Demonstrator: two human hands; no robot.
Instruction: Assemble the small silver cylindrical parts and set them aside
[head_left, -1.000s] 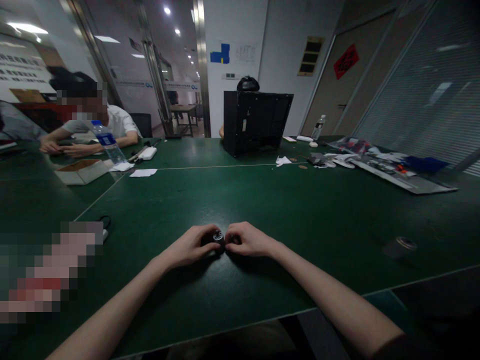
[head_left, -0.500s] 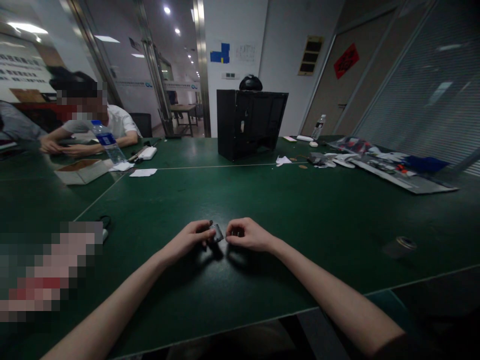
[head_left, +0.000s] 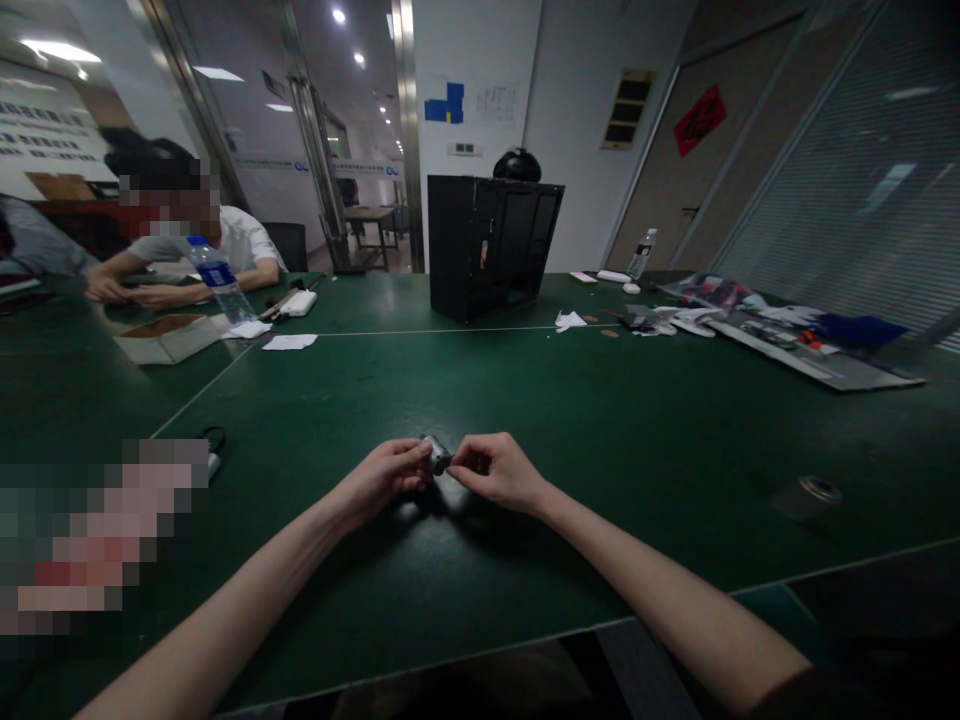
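Note:
My left hand [head_left: 386, 475] holds a small silver cylinder [head_left: 437, 455] that looks like a small electric motor, between thumb and fingers, just above the green table [head_left: 480, 380]. The cylinder is tilted, its darker end towards the lower right. At that end is my right hand [head_left: 499, 470], closed, with thumb and forefinger pinched together. Whatever sits between those fingertips is too small to make out. Both hands cast shadows on the tabletop.
A dark can-like cylinder [head_left: 806, 497] stands near the table's right edge. Further back are a black computer case [head_left: 491, 245], a paper box [head_left: 169, 340], a water bottle [head_left: 221, 283] and a cluttered board [head_left: 832, 368]. Across the table on the left sits a person [head_left: 244, 240].
The silver cylinder has turned in my left hand, its end now facing my right fingertips. My right hand has moved slightly left, up to that end. The view has shifted a little.

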